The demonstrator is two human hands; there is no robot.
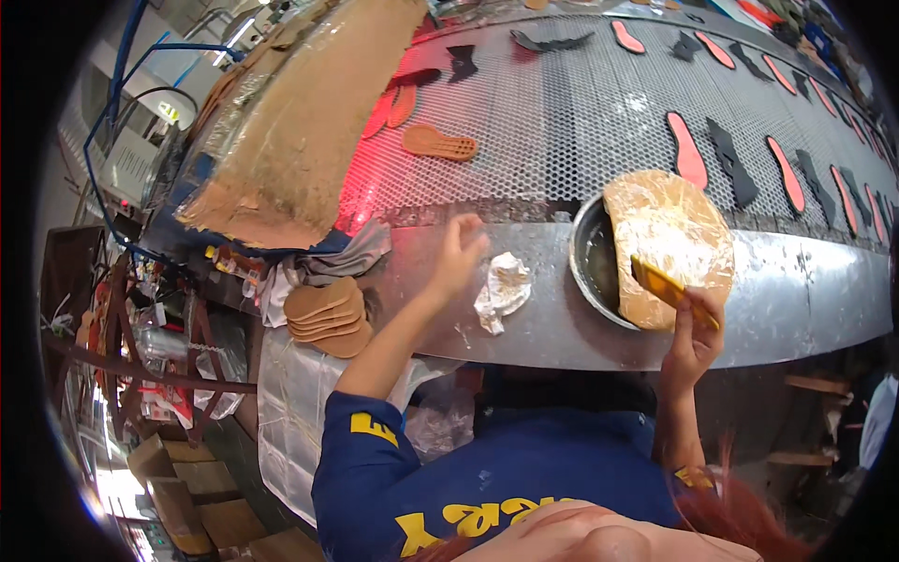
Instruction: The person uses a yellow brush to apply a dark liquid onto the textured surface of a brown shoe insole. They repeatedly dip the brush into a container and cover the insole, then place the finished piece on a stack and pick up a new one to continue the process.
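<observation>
My right hand (694,339) grips a flat yellow brush (670,286), its dark end pointing up and left; the bristles are hard to make out. The brush is over a round tan board wrapped in clear plastic (670,220), which covers much of a metal bowl (588,262). Dark liquid seems to lie in the bowl's uncovered left side. Above the metal table edge, my left hand (459,251) is held with loosely bent fingers and nothing visible in them. A crumpled white cloth or paper (504,290) lies just right of it.
A perforated conveyor belt (524,112) carries pink insoles (688,152) and black upper pieces (730,164). One tan sole (440,143) lies nearer the left, by red light. Stacked tan soles (328,317) sit at the table's left end. A large tan sheet cover (300,122) rises behind them.
</observation>
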